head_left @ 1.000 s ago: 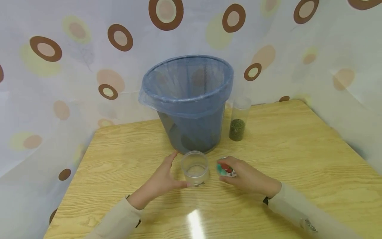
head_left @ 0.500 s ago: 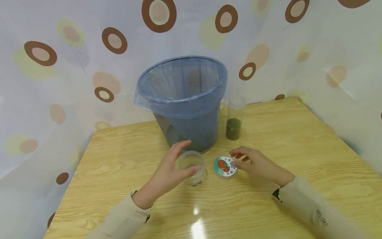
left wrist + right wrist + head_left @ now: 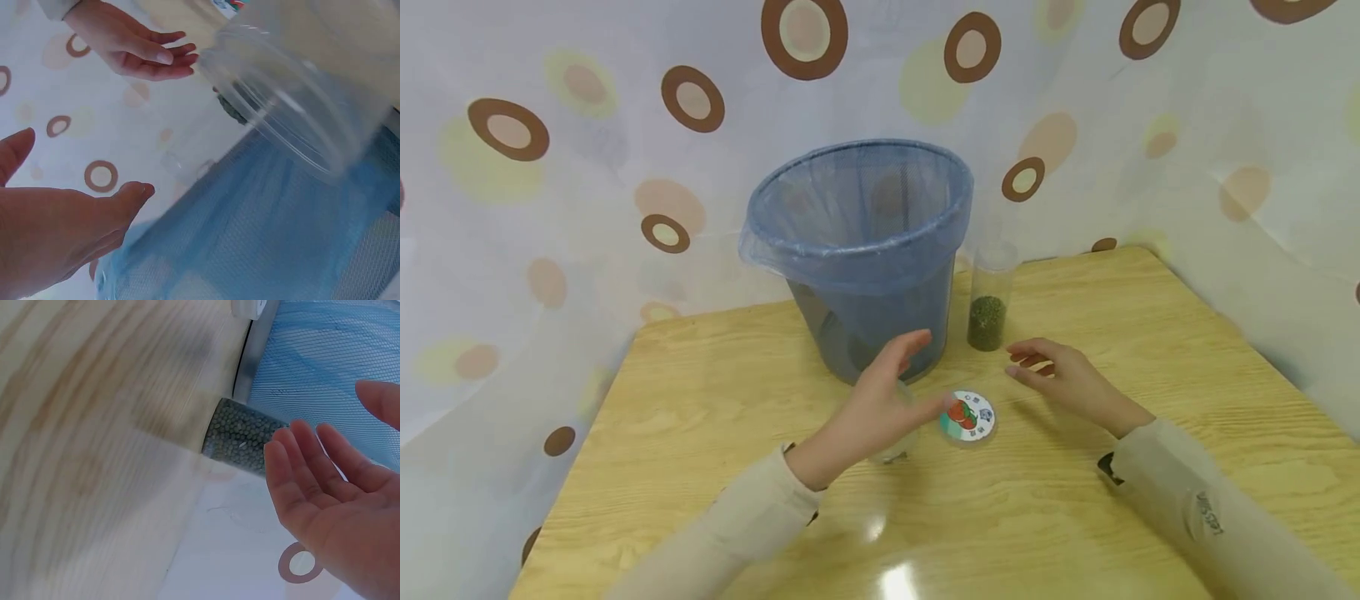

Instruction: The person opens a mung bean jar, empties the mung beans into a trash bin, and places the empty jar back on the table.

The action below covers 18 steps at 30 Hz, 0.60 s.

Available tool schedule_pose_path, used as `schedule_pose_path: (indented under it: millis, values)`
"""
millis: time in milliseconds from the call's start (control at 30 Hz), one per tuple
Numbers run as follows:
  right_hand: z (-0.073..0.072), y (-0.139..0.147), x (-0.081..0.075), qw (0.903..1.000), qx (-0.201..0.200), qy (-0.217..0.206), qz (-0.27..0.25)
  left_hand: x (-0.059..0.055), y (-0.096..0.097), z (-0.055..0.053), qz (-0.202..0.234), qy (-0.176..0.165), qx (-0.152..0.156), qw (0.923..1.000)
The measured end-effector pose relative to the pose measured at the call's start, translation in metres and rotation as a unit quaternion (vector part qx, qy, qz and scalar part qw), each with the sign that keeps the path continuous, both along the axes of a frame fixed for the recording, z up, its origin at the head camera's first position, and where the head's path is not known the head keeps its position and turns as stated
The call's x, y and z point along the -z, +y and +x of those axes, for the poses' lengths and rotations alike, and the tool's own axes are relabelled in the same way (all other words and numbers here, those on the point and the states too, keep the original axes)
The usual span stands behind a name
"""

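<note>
My left hand (image 3: 880,408) hovers above the table with thumb and fingers spread, its fingertips over the gap between a clear open-topped jar (image 3: 281,94) and a round lid (image 3: 967,418). In the head view this hand covers most of the jar. The lid lies flat with a printed red tomato facing up on white and teal. My right hand (image 3: 1067,379) is held in the air right of the lid, its fingers loosely bent and nothing in them. Just beyond its fingertips stands a tall clear bottle (image 3: 987,321), its lower part filled with small green beans (image 3: 240,436).
Behind the jar stands a blue mesh bin (image 3: 865,325) lined with a translucent blue bag (image 3: 857,271). The wood-grain table (image 3: 700,400) meets a pale sheet (image 3: 587,275) with ring patterns at the back and right.
My right hand has let go of the lid, leaving it on the table, and moved right and away towards the bottle. My left hand has shifted right across the jar towards the lid.
</note>
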State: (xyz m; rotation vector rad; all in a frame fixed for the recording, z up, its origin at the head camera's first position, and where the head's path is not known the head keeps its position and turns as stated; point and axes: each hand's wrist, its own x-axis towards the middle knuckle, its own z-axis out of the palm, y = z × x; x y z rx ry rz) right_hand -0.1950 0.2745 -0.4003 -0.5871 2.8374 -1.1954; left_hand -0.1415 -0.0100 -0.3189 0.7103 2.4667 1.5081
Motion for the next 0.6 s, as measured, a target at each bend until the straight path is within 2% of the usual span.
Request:
schedule_pose_path:
  millis: [133, 267, 433, 600]
  values:
    - [0.001, 0.004, 0.000, 1.0000, -0.001, 0.003, 0.003, -0.008, 0.030, -0.014, 0.001, -0.049, -0.017, 0.9986]
    - [0.002, 0.006, -0.002, 1.0000, -0.007, 0.005, 0.002, -0.015, 0.059, -0.031, 0.016, -0.099, -0.057, 0.9934]
    - [0.004, 0.006, 0.002, 0.9999, -0.016, 0.000, -0.001, -0.023, 0.087, -0.054, 0.023, -0.111, -0.103, 0.9882]
    - [0.008, 0.005, 0.005, 0.9998, -0.017, 0.006, -0.003, -0.027, 0.114, -0.075, -0.004, -0.101, -0.155, 0.9828]
